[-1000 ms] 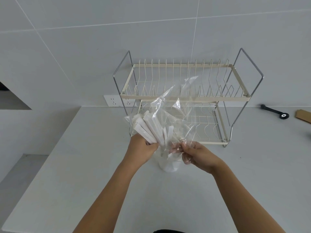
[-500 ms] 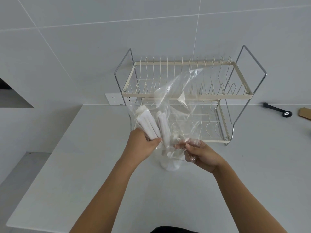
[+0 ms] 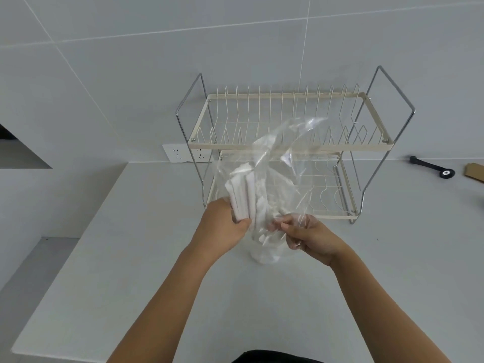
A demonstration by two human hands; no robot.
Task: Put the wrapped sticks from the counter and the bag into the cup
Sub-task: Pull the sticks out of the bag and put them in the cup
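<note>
- Clear plastic fills the middle of our view: the bag (image 3: pixel 282 163) is lifted above the counter (image 3: pixel 131 258), its crumpled top rising in front of the dish rack (image 3: pixel 288 145).
- We see the left hand (image 3: pixel 222 229) clenched around a bundle of wrapped sticks (image 3: pixel 242 195); the white sticks fan up and to the left from the fist, behind or inside the film — we cannot tell which.
- We see the right hand (image 3: pixel 309 237) pinching the bag's lower edge between thumb and fingers, just right of the bundle.
- Below and between the two hands stands the cup (image 3: pixel 262 254), pale and mostly veiled by the plastic; a few stick ends seem to sit in it, but the film blurs them.
- Farther back, the two-tier rack stands against the tiled wall, with a wall socket (image 3: pixel 180 153) to its left.
- At the far right of the counter lie a black tool (image 3: pixel 432 167) and a brown cardboard piece (image 3: pixel 475 172) — well apart from the hands.
</note>
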